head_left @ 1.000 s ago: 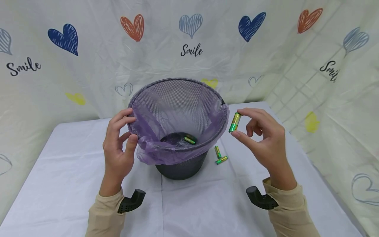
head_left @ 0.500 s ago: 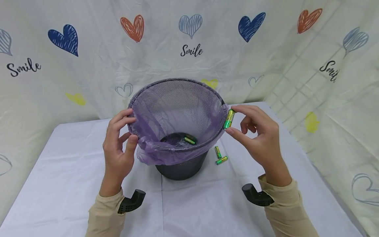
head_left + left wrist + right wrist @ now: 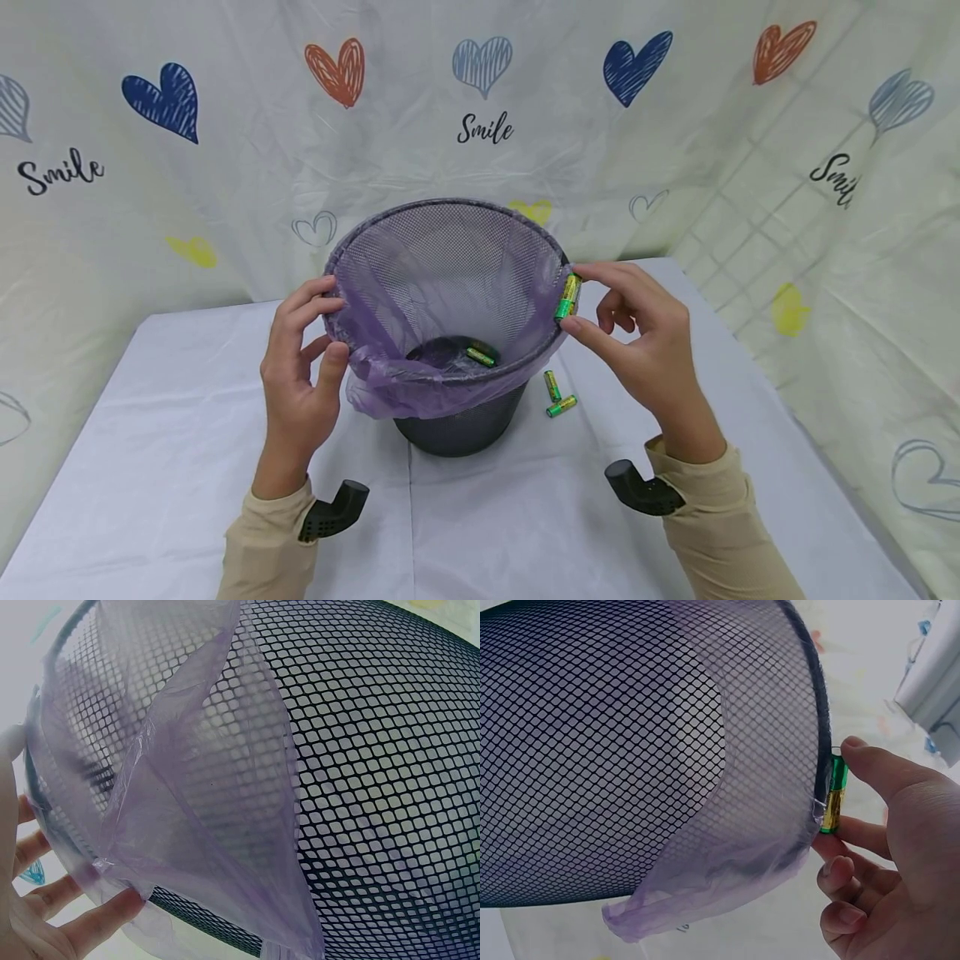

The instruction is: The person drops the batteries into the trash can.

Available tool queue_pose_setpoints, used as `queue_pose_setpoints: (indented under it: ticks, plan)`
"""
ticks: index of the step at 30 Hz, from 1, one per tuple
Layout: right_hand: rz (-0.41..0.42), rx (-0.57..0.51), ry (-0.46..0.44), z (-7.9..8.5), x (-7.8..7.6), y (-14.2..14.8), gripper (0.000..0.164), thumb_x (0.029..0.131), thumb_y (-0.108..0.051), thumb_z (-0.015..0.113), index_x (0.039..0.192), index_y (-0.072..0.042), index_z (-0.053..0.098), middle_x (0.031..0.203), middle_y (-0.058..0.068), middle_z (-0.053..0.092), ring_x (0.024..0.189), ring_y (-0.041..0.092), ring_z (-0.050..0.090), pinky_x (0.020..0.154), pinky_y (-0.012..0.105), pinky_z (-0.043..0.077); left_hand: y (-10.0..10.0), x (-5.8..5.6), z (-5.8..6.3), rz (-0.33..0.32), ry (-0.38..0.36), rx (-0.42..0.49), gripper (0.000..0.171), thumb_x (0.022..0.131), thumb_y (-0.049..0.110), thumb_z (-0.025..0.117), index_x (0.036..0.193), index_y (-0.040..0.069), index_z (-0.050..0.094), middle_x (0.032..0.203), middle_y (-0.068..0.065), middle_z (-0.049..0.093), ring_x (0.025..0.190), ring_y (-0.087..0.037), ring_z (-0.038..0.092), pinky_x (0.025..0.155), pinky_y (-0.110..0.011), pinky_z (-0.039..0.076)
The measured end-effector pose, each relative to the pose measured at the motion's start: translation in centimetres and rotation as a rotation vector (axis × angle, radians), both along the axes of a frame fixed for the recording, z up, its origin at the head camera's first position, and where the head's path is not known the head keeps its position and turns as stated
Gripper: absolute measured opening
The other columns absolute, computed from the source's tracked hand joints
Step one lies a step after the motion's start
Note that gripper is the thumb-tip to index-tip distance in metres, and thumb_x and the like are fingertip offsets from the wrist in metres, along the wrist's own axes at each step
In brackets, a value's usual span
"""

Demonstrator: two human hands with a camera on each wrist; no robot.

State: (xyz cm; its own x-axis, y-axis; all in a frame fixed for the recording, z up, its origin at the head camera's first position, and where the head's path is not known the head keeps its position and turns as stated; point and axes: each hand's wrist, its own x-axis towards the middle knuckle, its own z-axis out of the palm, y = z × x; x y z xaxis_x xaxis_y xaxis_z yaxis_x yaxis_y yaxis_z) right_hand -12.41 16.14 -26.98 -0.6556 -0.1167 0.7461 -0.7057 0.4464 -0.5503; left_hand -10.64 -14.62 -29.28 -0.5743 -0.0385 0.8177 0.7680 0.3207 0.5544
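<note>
1. Right hand (image 3: pixel 648 346): pinches one battery (image 3: pixel 567 297) between the tips of thumb and index finger; the other fingers are curled in and hold nothing.
2. That battery stands tilted, close to upright, at the right side of the bin (image 3: pixel 459 435), overlapping the rim in view. Whether it touches the rim I cannot tell.
3. Left hand (image 3: pixel 300 379): thumb and fingers spread and slightly bent, their tips against the left rim, where the purple bag (image 3: pixel 405 402) folds over. It looks like steadying rather than a tight grip.
4. Inside, a battery (image 3: pixel 480 357) lies near the bottom; a dim green shape just beside it is too dark to name.
5. Two loose batteries (image 3: pixel 561 406) lie on the counter (image 3: pixel 487 533), right of the bin, their near ends close together.
6. The step in hand appears to be carrying the pinched battery to the bin's mouth.
7. The next move seems to call for clearing the rim inward, then parting thumb and finger while the left hand steadies.
</note>
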Motion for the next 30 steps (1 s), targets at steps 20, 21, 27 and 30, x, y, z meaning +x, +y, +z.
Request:
queue_pose_setpoints:
  ticks: [20,21,27,30]
  plan:
    - [0.016,0.022,0.025,0.3,0.4,-0.6,0.04,0.067,0.002,0.075,0.106,-0.001,0.066,0.097,0.012,0.061,0.06,0.005,0.039,0.052,0.019,0.026,0.0,-0.1,0.0,-0.004,0.01,0.002,0.054,0.091,0.036,0.053,0.109,-0.014,0.051,0.125,-0.029,0.048,0.118,-0.03,0.048,0.08,-0.014,0.05]
    - [0.016,0.022,0.025,0.6,0.7,-0.7,0.04,0.067,0.003,0.075,0.106,0.0,0.066,0.097,0.013,0.061,0.06,0.005,0.039,0.052,0.019,0.026,0.0,-0.1,0.0,-0.003,0.01,0.0,0.054,0.091,0.037,0.053,0.109,-0.014,0.051,0.125,-0.029,0.048,0.118,-0.031,0.048,0.08,-0.014,0.05]
    - [0.01,0.022,0.023,1.4,1.5,-1.1,0.041,0.064,0.008,0.074,0.104,0.004,0.065,0.094,0.012,0.06,0.059,0.007,0.038,0.052,0.019,0.026,0.0,-0.1,-0.1,-0.004,0.012,0.007,0.054,0.091,0.036,0.053,0.109,-0.014,0.051,0.125,-0.028,0.048,0.118,-0.03,0.048,0.079,-0.014,0.051]
    - [0.008,0.023,0.021,1.4,1.6,-1.0,0.042,0.063,0.009,0.075,0.104,0.004,0.065,0.094,0.01,0.06,0.059,0.007,0.039,0.052,0.019,0.027,-0.1,-0.1,-0.2,-0.003,0.013,0.008,0.052,0.091,0.035,0.053,0.109,-0.014,0.052,0.125,-0.028,0.049,0.118,-0.029,0.048,0.079,-0.013,0.05]
